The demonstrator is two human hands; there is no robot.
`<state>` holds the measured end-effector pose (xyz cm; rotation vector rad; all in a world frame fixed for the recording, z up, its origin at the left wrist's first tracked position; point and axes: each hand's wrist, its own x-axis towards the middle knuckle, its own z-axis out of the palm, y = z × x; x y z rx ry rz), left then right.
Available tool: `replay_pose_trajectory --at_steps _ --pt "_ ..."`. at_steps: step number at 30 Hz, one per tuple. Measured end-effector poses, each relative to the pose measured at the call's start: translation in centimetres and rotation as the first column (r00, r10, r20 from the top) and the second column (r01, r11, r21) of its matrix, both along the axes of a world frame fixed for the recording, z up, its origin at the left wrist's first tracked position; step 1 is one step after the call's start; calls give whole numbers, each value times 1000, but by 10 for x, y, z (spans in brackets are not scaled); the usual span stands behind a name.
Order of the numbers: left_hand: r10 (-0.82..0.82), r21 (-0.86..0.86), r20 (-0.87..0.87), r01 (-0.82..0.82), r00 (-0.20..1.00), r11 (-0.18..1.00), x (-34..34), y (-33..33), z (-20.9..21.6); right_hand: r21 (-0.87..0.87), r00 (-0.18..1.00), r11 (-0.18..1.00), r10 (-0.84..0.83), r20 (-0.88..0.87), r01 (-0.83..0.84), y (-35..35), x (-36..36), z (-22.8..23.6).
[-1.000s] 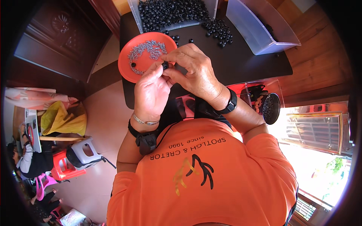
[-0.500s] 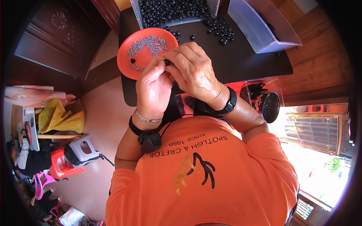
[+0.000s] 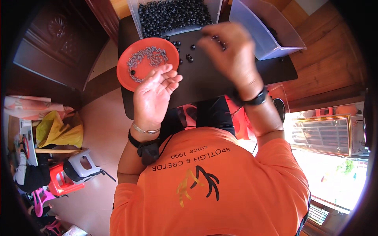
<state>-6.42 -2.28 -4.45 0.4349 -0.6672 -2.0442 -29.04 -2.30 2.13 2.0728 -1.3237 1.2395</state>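
My left hand [image 3: 152,94] is palm up with loosely curled, parted fingers and nothing visible in it. It hovers at the near right rim of a round orange plate [image 3: 123,80]. Small silvery metal pieces [image 3: 157,57] lie scattered on the plate, along with one round black piece [image 3: 132,72]. My right hand [image 3: 234,55], blurred by motion, is over the far part of the dark table, beside some small black hollow pieces [image 3: 219,41] it partly covers. Its fingertips are smeared, so anything between them is hidden. A few more black pieces [image 3: 189,58] lie between the hands.
A clear plastic bin [image 3: 134,19] full of black pieces stands at the far edge of the dark table [image 3: 197,84]. Another translucent bin [image 3: 271,53] is at the far right. Stools [image 3: 63,181] and a person [image 3: 29,173] are at left.
My hands have parted from around a small black piece. The right moved away to the right, toward the loose black pieces; the left opened near the plate. The whole view shifted slightly.
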Motion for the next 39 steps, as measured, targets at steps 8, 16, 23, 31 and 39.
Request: replay_pose_trajectory --at_steps 8,16,23,31,39 --pt "171 43 -102 -168 980 985 57 -16 -3 -19 742 769 -623 -247 639 -38 -152 46" --pt "298 69 -140 -291 944 954 87 -16 -15 497 978 842 176 113 -209 -78 33 -4" --pt "336 55 -113 -332 935 942 98 -10 -20 785 896 569 443 -40 -246 -110 135 -49" --pt "340 91 -91 -332 936 939 97 -10 -26 864 901 485 422 -98 -133 -112 139 -53" --pt "282 31 0 -282 959 959 62 -6 -14 477 533 236 370 761 -846 -62 98 -39"
